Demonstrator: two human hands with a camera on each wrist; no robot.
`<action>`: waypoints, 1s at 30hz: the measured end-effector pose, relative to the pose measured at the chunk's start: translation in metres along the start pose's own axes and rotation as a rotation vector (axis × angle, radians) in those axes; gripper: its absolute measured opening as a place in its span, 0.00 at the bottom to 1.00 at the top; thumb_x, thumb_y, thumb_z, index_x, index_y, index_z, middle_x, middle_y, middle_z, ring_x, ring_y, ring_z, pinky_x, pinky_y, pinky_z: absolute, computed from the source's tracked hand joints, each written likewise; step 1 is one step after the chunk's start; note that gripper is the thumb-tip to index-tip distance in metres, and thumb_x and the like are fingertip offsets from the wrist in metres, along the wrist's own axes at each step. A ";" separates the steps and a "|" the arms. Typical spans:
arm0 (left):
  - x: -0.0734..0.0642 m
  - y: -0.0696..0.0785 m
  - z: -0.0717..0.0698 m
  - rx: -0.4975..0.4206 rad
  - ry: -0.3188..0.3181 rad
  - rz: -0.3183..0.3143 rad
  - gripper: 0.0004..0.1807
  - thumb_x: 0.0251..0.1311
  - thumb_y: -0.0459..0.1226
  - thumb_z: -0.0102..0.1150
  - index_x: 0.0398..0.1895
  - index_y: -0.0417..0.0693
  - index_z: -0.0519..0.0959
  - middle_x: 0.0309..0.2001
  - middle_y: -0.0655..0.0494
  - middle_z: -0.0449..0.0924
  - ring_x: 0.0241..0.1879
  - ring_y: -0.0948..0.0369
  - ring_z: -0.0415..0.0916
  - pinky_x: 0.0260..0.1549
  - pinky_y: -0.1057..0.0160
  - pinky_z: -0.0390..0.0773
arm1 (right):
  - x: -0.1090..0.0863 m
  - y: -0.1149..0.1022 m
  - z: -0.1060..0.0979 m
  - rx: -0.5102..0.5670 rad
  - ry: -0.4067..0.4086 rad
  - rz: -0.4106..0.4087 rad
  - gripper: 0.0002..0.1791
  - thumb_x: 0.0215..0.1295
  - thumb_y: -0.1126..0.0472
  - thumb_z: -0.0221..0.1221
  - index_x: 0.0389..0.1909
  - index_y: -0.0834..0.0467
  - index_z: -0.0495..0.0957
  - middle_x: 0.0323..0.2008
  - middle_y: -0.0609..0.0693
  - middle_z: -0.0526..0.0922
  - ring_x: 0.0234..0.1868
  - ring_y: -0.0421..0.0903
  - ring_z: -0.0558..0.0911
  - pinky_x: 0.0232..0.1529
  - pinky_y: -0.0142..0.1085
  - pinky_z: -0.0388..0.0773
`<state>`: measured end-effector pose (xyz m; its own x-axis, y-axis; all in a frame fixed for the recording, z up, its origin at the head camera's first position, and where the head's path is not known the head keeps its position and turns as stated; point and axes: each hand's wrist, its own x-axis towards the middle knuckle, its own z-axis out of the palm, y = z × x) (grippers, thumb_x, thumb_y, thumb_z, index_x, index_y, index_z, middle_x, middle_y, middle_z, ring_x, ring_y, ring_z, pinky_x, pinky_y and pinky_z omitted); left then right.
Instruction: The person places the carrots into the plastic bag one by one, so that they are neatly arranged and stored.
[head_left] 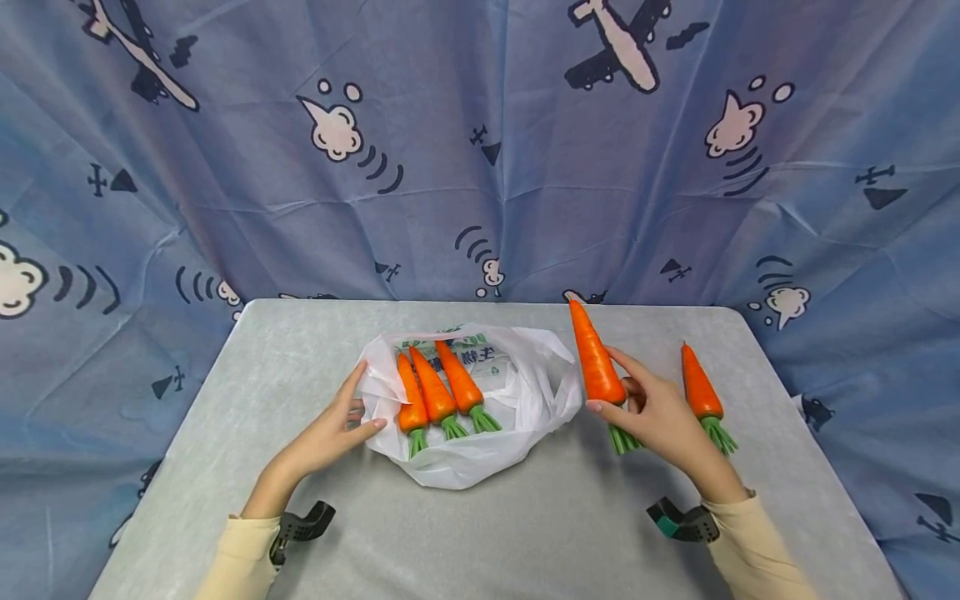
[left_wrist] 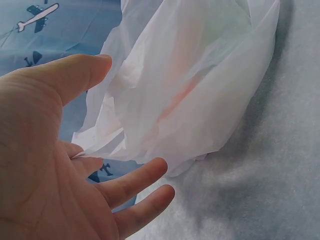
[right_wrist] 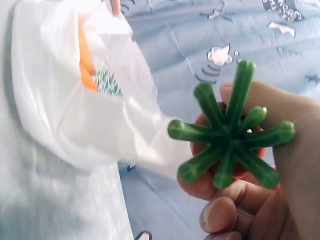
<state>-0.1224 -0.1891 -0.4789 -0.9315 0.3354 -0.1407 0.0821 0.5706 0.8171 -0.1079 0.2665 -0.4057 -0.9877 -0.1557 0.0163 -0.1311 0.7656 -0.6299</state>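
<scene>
A white plastic bag (head_left: 480, 467) lies with its mouth spread, and inside are three orange carrots with green stems, among them a middle carrot (head_left: 432, 385). My left hand (head_left: 330, 437) is at the bag's left rim, thumb spread away from the fingers, touching the plastic. In the left wrist view the thin bag edge runs down to the fingers of that hand (left_wrist: 65, 145). To the right of the bag, my right hand (head_left: 660, 412) pinches a carrot (head_left: 596, 362) near its stem end, tip pointing away. Its green stems (right_wrist: 230, 135) face the right wrist camera.
Another carrot (head_left: 699, 383) lies on the grey table (head_left: 525, 533), right of my right hand. Behind the table's far edge hangs a blue curtain (head_left: 450, 167) printed with planes and clouds. Both wrists carry dark straps.
</scene>
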 end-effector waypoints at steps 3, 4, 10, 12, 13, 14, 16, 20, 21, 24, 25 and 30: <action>0.000 0.000 0.000 0.003 -0.003 -0.002 0.53 0.66 0.50 0.60 0.80 0.59 0.31 0.76 0.31 0.46 0.63 0.34 0.70 0.59 0.40 0.75 | -0.002 -0.008 0.002 0.000 -0.008 -0.045 0.46 0.58 0.43 0.69 0.74 0.50 0.61 0.17 0.45 0.66 0.17 0.37 0.65 0.19 0.30 0.62; 0.000 0.000 0.000 0.002 -0.004 -0.002 0.53 0.66 0.50 0.60 0.80 0.59 0.31 0.76 0.31 0.46 0.63 0.34 0.70 0.59 0.40 0.75 | -0.003 -0.011 0.002 0.002 -0.012 -0.058 0.45 0.58 0.43 0.69 0.74 0.50 0.61 0.17 0.44 0.66 0.17 0.37 0.64 0.19 0.30 0.62; 0.000 0.000 0.000 0.007 -0.003 -0.002 0.53 0.66 0.50 0.60 0.80 0.60 0.31 0.76 0.32 0.46 0.63 0.35 0.70 0.60 0.40 0.75 | -0.005 -0.020 0.010 0.046 -0.056 -0.107 0.45 0.57 0.44 0.70 0.74 0.47 0.61 0.17 0.44 0.68 0.16 0.35 0.64 0.17 0.29 0.62; 0.000 0.001 0.000 0.007 -0.005 -0.003 0.54 0.66 0.50 0.60 0.80 0.60 0.31 0.76 0.32 0.46 0.64 0.34 0.70 0.60 0.40 0.75 | -0.005 -0.021 0.013 0.050 -0.069 -0.126 0.45 0.57 0.45 0.70 0.74 0.48 0.62 0.17 0.43 0.70 0.15 0.34 0.64 0.17 0.29 0.63; 0.000 0.001 0.000 0.007 -0.005 -0.004 0.54 0.66 0.50 0.60 0.80 0.60 0.31 0.76 0.32 0.46 0.64 0.34 0.70 0.60 0.40 0.75 | -0.005 -0.022 0.015 0.050 -0.073 -0.134 0.45 0.56 0.45 0.70 0.73 0.48 0.63 0.18 0.42 0.71 0.15 0.34 0.64 0.17 0.28 0.63; 0.000 0.001 0.000 0.006 -0.006 -0.005 0.53 0.66 0.50 0.60 0.80 0.60 0.31 0.76 0.32 0.46 0.64 0.34 0.69 0.60 0.40 0.75 | -0.004 -0.023 0.017 0.048 -0.076 -0.141 0.45 0.56 0.45 0.71 0.73 0.49 0.63 0.18 0.42 0.72 0.15 0.34 0.64 0.17 0.28 0.63; 0.000 0.002 -0.001 0.005 -0.008 -0.006 0.53 0.66 0.50 0.60 0.80 0.60 0.31 0.76 0.32 0.46 0.64 0.34 0.69 0.60 0.40 0.75 | -0.004 -0.025 0.020 0.042 -0.088 -0.150 0.45 0.55 0.44 0.71 0.73 0.48 0.63 0.19 0.41 0.72 0.16 0.34 0.65 0.18 0.28 0.64; 0.000 0.002 -0.001 0.006 -0.008 -0.009 0.53 0.66 0.50 0.60 0.80 0.60 0.31 0.76 0.31 0.47 0.64 0.34 0.69 0.60 0.40 0.75 | -0.002 -0.029 0.026 0.033 -0.119 -0.153 0.45 0.55 0.43 0.71 0.73 0.48 0.64 0.20 0.40 0.72 0.16 0.34 0.65 0.19 0.28 0.65; 0.000 0.002 -0.001 0.006 -0.007 -0.008 0.53 0.66 0.50 0.60 0.80 0.60 0.31 0.76 0.31 0.48 0.64 0.34 0.70 0.60 0.40 0.75 | -0.002 -0.030 0.027 0.029 -0.130 -0.153 0.45 0.55 0.43 0.71 0.72 0.48 0.64 0.20 0.40 0.72 0.17 0.34 0.66 0.19 0.28 0.65; 0.000 0.002 -0.001 0.003 -0.005 -0.005 0.53 0.66 0.50 0.60 0.80 0.60 0.32 0.76 0.31 0.48 0.64 0.35 0.70 0.59 0.40 0.75 | 0.000 -0.032 0.031 0.018 -0.161 -0.160 0.44 0.55 0.43 0.70 0.72 0.49 0.65 0.21 0.40 0.73 0.17 0.34 0.66 0.19 0.28 0.65; 0.000 0.002 -0.001 0.003 -0.005 -0.004 0.53 0.66 0.50 0.60 0.80 0.60 0.32 0.76 0.32 0.48 0.64 0.35 0.70 0.59 0.40 0.75 | 0.000 -0.033 0.033 0.013 -0.172 -0.164 0.44 0.55 0.42 0.70 0.72 0.49 0.65 0.21 0.40 0.74 0.17 0.34 0.66 0.19 0.28 0.65; 0.001 0.002 0.000 0.006 -0.006 -0.003 0.53 0.66 0.50 0.60 0.80 0.60 0.32 0.77 0.32 0.46 0.64 0.35 0.69 0.59 0.40 0.75 | 0.005 -0.035 0.041 -0.010 -0.233 -0.157 0.44 0.56 0.41 0.69 0.72 0.50 0.66 0.22 0.40 0.74 0.19 0.35 0.67 0.21 0.28 0.65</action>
<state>-0.1230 -0.1884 -0.4774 -0.9296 0.3383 -0.1463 0.0818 0.5764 0.8131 -0.1044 0.2135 -0.4158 -0.9088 -0.4118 -0.0666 -0.2832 0.7264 -0.6262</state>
